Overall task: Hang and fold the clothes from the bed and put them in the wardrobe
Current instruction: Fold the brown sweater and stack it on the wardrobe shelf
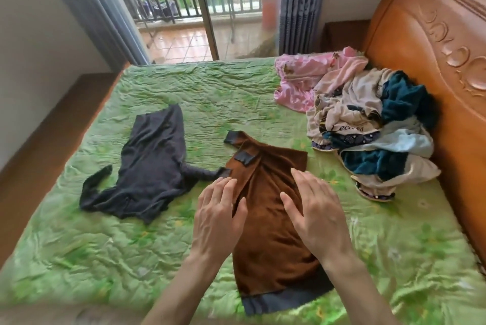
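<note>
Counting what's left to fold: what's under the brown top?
Under the brown top only the green bedspread shows around its edges. Both hands, left and right, lie flat on it; anything beneath is covered.

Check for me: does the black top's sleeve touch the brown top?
Touching. The head view shows the black top's sleeve cuff lying against the brown top's left edge.
</note>
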The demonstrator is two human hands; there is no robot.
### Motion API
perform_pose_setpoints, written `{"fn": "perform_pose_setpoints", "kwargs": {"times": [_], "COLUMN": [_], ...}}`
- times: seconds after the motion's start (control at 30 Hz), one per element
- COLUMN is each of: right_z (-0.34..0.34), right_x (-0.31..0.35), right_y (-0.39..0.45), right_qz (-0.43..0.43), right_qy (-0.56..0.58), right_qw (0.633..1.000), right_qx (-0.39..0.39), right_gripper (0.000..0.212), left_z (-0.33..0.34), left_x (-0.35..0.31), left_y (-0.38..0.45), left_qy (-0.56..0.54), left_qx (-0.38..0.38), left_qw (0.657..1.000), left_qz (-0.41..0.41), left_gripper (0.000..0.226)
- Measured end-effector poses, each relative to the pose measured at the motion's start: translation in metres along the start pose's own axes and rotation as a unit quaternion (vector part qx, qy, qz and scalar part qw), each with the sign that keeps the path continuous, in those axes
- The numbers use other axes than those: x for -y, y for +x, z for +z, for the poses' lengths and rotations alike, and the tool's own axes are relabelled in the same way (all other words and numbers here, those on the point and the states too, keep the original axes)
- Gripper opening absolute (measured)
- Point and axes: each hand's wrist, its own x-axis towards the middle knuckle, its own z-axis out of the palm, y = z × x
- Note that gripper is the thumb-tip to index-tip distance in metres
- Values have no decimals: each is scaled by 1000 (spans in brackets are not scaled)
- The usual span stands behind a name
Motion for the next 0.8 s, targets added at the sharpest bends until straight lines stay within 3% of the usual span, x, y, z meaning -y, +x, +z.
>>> {"fn": "perform_pose_setpoints", "kwargs": {"times": [0.3,0.8], "right_z": [42,149], "right_x": [11,-58], "right_y": [58,153], "right_qz": [25,46], "right_qy": [-6,-12], "right_qw": [1000,997], "right_qx": [12,62], "right_gripper": [57,52], "left_z": [36,146], "left_x": [66,92], "left_y": [49,138], "left_qy": [-24,-6], "left_qx": [26,44], "left_qw": [999,999], "left_qz": [-22,10], "left_gripper": [49,45]}}
